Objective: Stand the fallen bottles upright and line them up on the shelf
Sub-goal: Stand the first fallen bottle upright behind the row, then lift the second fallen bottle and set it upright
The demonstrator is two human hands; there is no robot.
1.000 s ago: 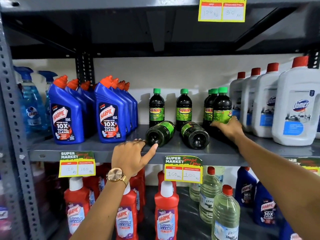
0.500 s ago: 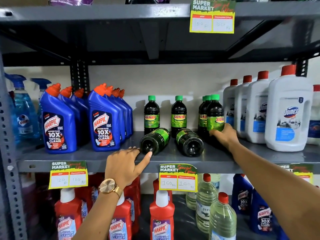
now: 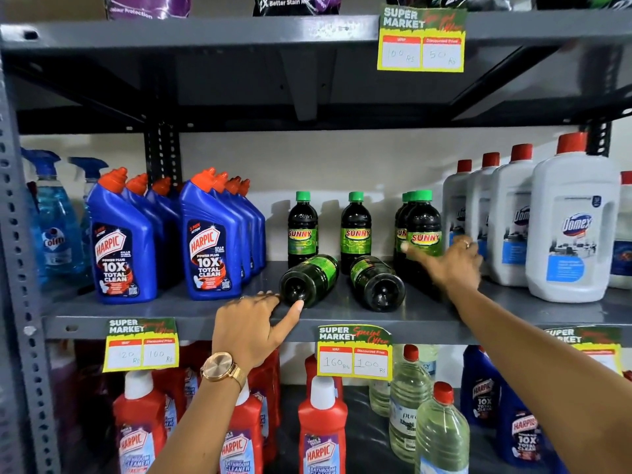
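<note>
Two dark Sunny bottles with green labels lie on their sides on the grey middle shelf [image 3: 191,307], bases toward me: the left fallen bottle [image 3: 309,280] and the right fallen bottle [image 3: 376,285]. Behind them stand two upright Sunny bottles [image 3: 302,230] [image 3: 355,230]. A short row of upright ones stands at the right, headed by the front bottle [image 3: 424,217]. My left hand [image 3: 249,326] is at the shelf edge, fingers apart, thumb tip touching the left fallen bottle's base. My right hand [image 3: 451,265] wraps the lower part of the front upright bottle, thumb across its label.
Blue Harpic bottles [image 3: 208,248] stand left of the Sunny bottles, white Domex jugs [image 3: 571,234] to the right. Blue spray bottles [image 3: 54,220] stand at the far left. The lower shelf holds red Harpic bottles [image 3: 321,436] and clear bottles [image 3: 441,432]. Price tags [image 3: 354,354] hang on shelf edges.
My right hand has slid slightly up and around the front upright bottle. My left hand stays at the left fallen bottle's base. The view has tilted upward a little.
</note>
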